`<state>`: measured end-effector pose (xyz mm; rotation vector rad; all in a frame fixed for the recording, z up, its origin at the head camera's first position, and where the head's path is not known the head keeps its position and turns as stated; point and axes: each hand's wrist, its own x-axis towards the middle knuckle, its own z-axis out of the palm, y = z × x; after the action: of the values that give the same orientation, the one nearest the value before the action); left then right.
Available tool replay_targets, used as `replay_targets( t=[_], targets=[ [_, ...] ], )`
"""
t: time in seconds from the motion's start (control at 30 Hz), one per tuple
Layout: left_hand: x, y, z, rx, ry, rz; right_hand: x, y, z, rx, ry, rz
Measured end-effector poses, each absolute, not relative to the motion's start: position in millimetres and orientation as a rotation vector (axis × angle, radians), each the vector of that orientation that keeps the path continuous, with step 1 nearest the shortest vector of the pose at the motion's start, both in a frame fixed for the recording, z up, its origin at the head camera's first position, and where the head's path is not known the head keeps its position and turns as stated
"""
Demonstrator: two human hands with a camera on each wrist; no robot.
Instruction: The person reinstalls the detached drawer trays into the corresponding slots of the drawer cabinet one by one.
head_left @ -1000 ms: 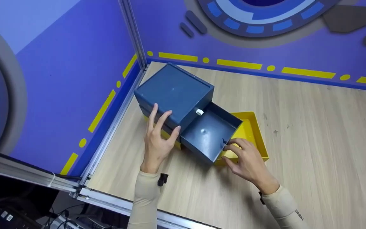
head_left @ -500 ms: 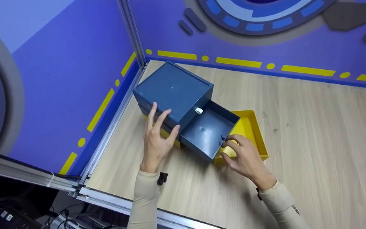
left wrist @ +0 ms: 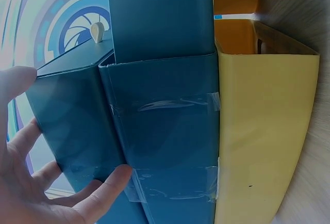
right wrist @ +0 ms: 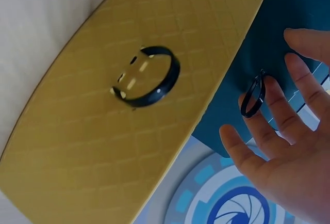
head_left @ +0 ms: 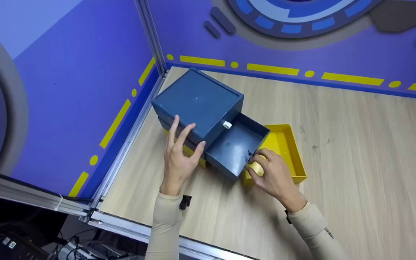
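Purple panel is seen at left. Wood-grain table is occupied left of centre by blue cabinet, touched by spread left hand. At centre, blue drawer is pointed lower right, long axis unclear, front touched by spread right hand; yellow drawer is partly covered below.

Across the top of the frame, purple-blue back wall with yellow dashes and ring graphic; at left, matching side wall, metal post between. Right of centre, pale wood-grain counter; lower left, dark equipment, cables.
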<state>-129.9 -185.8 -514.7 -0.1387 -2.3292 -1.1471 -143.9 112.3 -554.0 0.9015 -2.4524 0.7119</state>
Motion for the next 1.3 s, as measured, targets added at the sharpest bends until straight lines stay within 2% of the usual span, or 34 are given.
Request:
replay_targets(
  t=[1.3],
  targets=[
    [-131.9,-186.5,-516.0,-0.141,-2.343,-1.102,-182.5,51.8,-540.8,0.908,-2.574,0.730]
  ],
)
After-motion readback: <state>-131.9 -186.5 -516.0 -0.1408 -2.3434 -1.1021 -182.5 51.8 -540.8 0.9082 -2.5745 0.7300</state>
